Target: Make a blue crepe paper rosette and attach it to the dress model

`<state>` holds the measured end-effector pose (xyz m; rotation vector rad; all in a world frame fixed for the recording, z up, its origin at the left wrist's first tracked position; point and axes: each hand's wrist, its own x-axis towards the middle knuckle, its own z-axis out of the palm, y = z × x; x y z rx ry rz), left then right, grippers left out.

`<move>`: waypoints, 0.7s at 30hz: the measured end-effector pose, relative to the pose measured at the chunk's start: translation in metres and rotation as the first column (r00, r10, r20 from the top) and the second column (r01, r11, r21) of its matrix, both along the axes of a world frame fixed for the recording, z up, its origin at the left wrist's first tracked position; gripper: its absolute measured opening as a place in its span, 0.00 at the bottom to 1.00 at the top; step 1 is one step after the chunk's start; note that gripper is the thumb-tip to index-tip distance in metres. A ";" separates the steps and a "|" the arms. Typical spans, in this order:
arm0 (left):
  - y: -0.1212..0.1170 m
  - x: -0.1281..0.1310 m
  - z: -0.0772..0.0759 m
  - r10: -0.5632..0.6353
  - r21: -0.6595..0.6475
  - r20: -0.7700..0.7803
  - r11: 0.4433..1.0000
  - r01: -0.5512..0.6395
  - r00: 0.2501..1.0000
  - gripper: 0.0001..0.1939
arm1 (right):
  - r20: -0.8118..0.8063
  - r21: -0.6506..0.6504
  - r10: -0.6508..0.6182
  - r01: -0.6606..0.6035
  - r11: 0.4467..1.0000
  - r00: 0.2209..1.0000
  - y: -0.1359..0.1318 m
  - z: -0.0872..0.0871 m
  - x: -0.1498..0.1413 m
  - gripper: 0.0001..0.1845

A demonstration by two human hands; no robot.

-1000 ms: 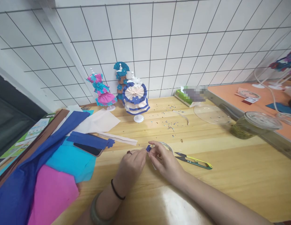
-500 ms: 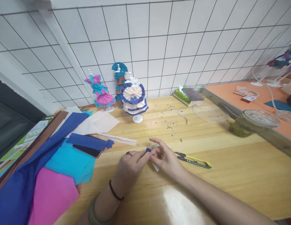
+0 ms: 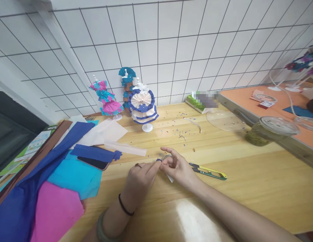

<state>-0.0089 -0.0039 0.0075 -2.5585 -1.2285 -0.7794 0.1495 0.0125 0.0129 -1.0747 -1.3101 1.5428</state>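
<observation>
My left hand (image 3: 141, 178) and my right hand (image 3: 178, 166) meet over the wooden table (image 3: 247, 181). Both pinch a tiny blue paper piece (image 3: 158, 160) between fingertips. A white strip (image 3: 169, 177) hangs under my right hand, and a roll of clear tape (image 3: 167, 156) peeks out behind it. Yellow-and-green snips (image 3: 209, 171) lie just right of my right hand. Three paper dress models stand at the wall: a blue-and-white one (image 3: 143, 107), a pink-and-blue one (image 3: 106, 99) and a teal one (image 3: 127, 84).
Sheets of dark blue (image 3: 22, 198), cyan (image 3: 73, 174), pink (image 3: 55, 211) and white paper (image 3: 103, 132) pile up at left, with a phone (image 3: 93, 163) on them. A clear lid (image 3: 225, 121), a glass jar (image 3: 267, 131) and an orange table (image 3: 262, 97) are at right. Paper scraps (image 3: 181, 134) litter the middle.
The blue piece has sunk deeper between my fingertips and shows less. My right index finger has lifted and stretched out; the hands stayed in place.
</observation>
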 end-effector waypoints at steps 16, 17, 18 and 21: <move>0.000 -0.002 0.001 0.010 0.220 0.087 0.975 -0.029 0.996 0.09 | 0.009 0.079 0.027 -0.028 0.996 1.000 -0.005 -0.001 -0.002 0.17; 0.000 -0.002 0.001 0.019 0.220 0.082 0.975 -0.037 0.996 0.09 | 0.033 0.098 0.015 -0.019 0.995 0.999 -0.005 -0.001 -0.002 0.15; 0.000 -0.003 0.000 0.028 0.218 0.079 0.975 -0.045 0.996 0.08 | 0.064 0.121 0.008 -0.016 0.993 0.998 -0.005 -0.001 -0.002 0.13; 0.000 -0.002 -0.001 0.038 0.201 0.077 0.978 -0.053 0.996 0.09 | 0.195 0.208 -0.007 -0.034 0.978 0.981 -0.005 -0.003 -0.002 0.08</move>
